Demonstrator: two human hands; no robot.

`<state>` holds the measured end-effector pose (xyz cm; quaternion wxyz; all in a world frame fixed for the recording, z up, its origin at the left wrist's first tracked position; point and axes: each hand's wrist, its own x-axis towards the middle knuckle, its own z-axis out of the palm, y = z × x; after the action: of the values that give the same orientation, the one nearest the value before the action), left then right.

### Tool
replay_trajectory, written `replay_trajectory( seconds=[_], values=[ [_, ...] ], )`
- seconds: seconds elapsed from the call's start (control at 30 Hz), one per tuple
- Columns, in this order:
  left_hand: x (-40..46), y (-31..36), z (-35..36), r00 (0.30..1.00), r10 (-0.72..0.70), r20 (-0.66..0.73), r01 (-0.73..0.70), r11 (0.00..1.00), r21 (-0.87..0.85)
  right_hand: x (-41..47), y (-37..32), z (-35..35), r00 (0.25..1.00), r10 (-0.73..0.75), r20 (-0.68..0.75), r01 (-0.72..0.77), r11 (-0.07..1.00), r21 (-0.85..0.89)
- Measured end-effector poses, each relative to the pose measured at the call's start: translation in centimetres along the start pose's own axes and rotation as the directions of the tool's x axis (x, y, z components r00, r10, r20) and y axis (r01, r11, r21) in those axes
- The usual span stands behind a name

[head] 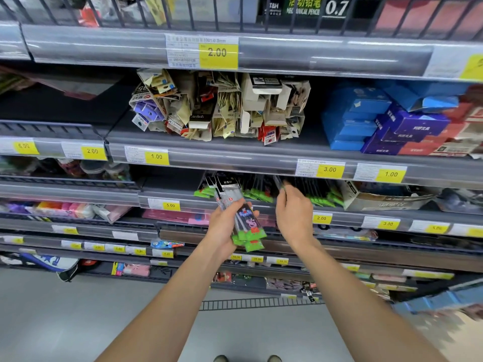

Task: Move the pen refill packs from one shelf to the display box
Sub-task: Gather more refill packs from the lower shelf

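Refill packs (243, 218) beside shelf edge (261, 209)

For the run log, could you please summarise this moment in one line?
left hand: holds refill packs | right hand: fingers reaching shelf packs

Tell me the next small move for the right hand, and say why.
Probably pinch one more pack from the row on the shelf and draw it out. The right hand is reaching into that row, fingertips at a pack's top edge, while the left hand already grips a bundle of refill packs, so collecting seems unfinished.
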<state>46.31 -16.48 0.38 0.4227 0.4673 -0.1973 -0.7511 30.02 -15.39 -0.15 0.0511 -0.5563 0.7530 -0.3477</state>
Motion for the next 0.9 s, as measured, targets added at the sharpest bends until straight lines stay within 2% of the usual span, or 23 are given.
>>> replay_trajectory(
  seconds=[0.1,0.17,0.3,0.47,0.5,0.57,0.63,0.7,0.73,0.8,0.9],
  values=[
    [0.2,0.1,0.6,1.0,-0.009,-0.028,0.008,1.0,-0.027,-4.9,-2.5,-1.0,0.97,-0.19,-0.155,0.21,0.969,0.127],
    [0.5,0.2,0.9,0.999,-0.024,-0.037,0.022,0.998,-0.063,-8.1,-3.3,-0.6,0.934,-0.341,-0.11,0.351,0.932,0.087],
    [0.7,0.4,0.9,0.986,-0.137,0.1,0.146,0.986,-0.086,-10.3,-3.0,0.0,0.916,-0.393,0.084,0.397,0.917,-0.036],
    [0.6,0.5,-0.3,0.97,-0.108,0.219,0.13,0.988,-0.085,-8.8,-2.7,-0.6,0.865,-0.471,0.171,0.482,0.876,-0.026],
    [0.5,0.5,-0.4,0.972,-0.096,0.214,0.115,0.99,-0.076,-8.6,-2.5,-0.6,0.856,-0.479,0.193,0.488,0.873,0.0],
    [0.5,0.5,-0.8,0.993,-0.048,0.11,0.053,0.998,-0.045,-8.0,-2.1,-0.4,0.842,-0.504,0.194,0.492,0.864,0.109],
    [0.4,0.8,-1.3,1.0,-0.009,-0.007,0.008,1.0,-0.026,-6.8,-1.5,0.1,0.881,-0.467,0.076,0.442,0.87,0.219],
    [0.2,1.2,-1.9,0.999,0.004,-0.036,-0.005,0.999,-0.044,-4.5,-0.9,0.9,0.948,-0.319,-0.003,0.315,0.933,0.174],
    [0.0,1.4,-2.2,0.999,0.002,-0.044,-0.004,0.999,-0.04,-3.1,-0.7,1.4,0.971,-0.237,0.034,0.233,0.967,0.108],
    [-0.4,1.5,-2.7,0.998,-0.009,-0.065,0.009,1.0,-0.011,-0.3,-0.5,2.3,0.972,-0.106,0.209,0.121,0.991,-0.061],
    [-1.1,1.4,-3.0,0.998,-0.02,-0.067,0.022,0.999,0.028,2.7,-0.6,3.4,0.911,-0.029,0.412,0.141,0.96,-0.243]
  ],
)
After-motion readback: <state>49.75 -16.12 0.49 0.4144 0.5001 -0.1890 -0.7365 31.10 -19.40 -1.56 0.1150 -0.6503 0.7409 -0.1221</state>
